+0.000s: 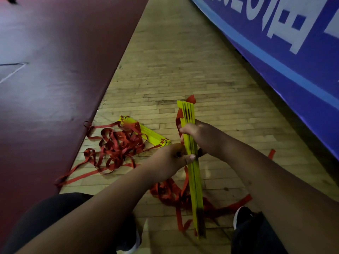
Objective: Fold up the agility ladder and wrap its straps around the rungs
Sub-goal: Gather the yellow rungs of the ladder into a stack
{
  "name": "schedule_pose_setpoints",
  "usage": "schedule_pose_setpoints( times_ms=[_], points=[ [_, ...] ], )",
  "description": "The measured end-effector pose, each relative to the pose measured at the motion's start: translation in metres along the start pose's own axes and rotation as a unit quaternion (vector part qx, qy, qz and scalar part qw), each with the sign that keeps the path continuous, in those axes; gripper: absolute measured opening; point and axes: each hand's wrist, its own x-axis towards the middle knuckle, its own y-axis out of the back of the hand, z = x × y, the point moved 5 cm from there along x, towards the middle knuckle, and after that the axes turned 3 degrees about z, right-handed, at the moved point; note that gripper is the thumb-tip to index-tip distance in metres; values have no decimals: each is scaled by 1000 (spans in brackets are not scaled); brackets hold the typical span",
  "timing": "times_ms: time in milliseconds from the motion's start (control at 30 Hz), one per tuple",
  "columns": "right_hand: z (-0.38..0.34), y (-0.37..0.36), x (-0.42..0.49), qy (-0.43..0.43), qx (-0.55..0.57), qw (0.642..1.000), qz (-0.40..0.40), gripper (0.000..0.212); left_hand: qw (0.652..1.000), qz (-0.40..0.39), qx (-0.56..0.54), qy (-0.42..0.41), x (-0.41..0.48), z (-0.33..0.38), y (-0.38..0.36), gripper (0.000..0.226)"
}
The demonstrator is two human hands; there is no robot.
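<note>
**Yellow rung bundle held lengthwise, red straps all over**

So the rung bundle's long axis runs pretty much straight away from the person. The left hand grips it mid-length with the thumb across the top. The right hand has its fingers curled round it just further up. Loose red straps tangle over the wooden floor around a second rung stack on the left, between the maroon mat and the blue banner.
</note>
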Motion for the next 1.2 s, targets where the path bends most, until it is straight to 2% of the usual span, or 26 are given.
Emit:
schedule_pose_setpoints(
  times_ms=[67,100,233,367,433,533,633,700,800,933,1000,1100,1200],
  points=[
    [2,1,-1,-13,31,999,28,32,1000,2,3,-3,0,1,-1,20],
    [1,3,0,-9,13,999,46,33,1000,5,-7,-2,0,1,-2,21],
    [1,11,2,-8,25,995,91,24,998,-5,-51,35,3,-4,-9,27],
    [4,16,1,-27,90,991,97,24,995,-69,4,70,2,-14,-31,42],
    [6,18,1,-38,115,987,110,24,995,-59,44,71,4,-16,-38,42],
    [11,23,1,-37,148,976,153,22,997,-40,45,53,8,-10,-36,42],
    [16,24,3,-20,161,968,191,16,998,-46,11,42,10,-4,-29,30],
    [19,16,8,-22,236,953,190,9,997,-64,-16,47,10,-2,-27,28],
    [24,12,15,-36,312,926,211,5,996,-65,34,49,11,2,-25,42],
    [28,24,18,-42,317,916,243,8,982,-124,120,79,2,-4,-38,38],
    [31,30,17,-46,347,904,247,7,982,-131,119,73,-1,-8,-43,34],
    [34,30,16,-48,388,892,229,4,991,-100,75,55,1,-2,-38,23],
    [36,14,19,-64,373,904,200,12,994,-96,27,50,4,4,-31,24]
  ],
)
